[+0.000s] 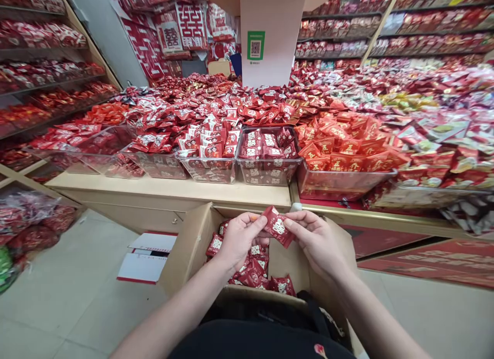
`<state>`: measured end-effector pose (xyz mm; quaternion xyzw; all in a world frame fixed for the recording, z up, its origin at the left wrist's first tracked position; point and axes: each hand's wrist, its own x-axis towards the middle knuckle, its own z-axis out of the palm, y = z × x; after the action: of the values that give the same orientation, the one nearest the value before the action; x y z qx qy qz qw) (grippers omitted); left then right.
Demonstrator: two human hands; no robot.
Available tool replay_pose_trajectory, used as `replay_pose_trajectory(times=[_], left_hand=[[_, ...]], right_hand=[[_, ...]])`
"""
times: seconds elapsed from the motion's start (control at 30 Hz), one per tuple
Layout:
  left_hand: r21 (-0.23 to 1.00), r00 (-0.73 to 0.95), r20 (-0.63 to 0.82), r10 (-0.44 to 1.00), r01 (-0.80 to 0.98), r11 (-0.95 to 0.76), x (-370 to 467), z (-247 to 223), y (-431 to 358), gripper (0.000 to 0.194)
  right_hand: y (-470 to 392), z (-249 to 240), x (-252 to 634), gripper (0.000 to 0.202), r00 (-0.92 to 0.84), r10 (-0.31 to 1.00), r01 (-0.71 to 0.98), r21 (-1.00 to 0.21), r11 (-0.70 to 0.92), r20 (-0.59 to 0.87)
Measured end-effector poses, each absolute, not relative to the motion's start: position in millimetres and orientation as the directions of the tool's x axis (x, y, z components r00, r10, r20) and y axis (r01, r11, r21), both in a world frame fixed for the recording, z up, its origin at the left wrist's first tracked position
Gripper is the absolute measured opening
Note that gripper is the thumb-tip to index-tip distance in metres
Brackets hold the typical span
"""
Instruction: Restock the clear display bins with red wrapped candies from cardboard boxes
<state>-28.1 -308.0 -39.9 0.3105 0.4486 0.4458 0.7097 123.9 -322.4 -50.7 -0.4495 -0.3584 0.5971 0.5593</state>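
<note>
A dark red packet (278, 226) with white characters is held up between my two hands, above an open cardboard box (193, 240). My left hand (241, 240) pinches the packet's left corner between thumb and fingers. On the other side, my right hand (318, 239) grips its right edge the same way. Inside the box, similar red packets (252, 274) lie loose, mostly toward the left and near side. Part of the box's bare bottom shows under my right hand.
Clear plastic bins of wrapped packets line the counter (162, 191), including a dark red bin (268, 168) and an orange-red one (343, 184). A white and red carton (142, 266) sits on the floor left of the box. A white pillar (270, 65) stands behind.
</note>
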Motion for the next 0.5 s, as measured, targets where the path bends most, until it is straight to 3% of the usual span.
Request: replay_pose_trajectory(times=[0.13,0.37,0.5], left_hand=[[0.842,0.173,-0.357,0.918,-0.365,0.396,-26.9,-44.2,-305.1,0.027],[0.967,0.291,-0.160,0.943,-0.145,0.209,-31.0,-49.9,-300.8,0.024],[0.871,0.332,-0.257,0.907,-0.327,0.367,-34.6,-54.5,-300.2,0.029]], right_hand=[[-318.4,-52.5,122.2,0.023,0.044,0.994,-0.296,-0.951,-0.086,-0.104],[-325.2,-63.6,121.3,0.019,0.033,0.998,0.094,-0.995,0.043,0.046],[-331.9,-60.1,126.6,0.019,-0.037,0.995,0.156,-0.983,0.092,0.087]])
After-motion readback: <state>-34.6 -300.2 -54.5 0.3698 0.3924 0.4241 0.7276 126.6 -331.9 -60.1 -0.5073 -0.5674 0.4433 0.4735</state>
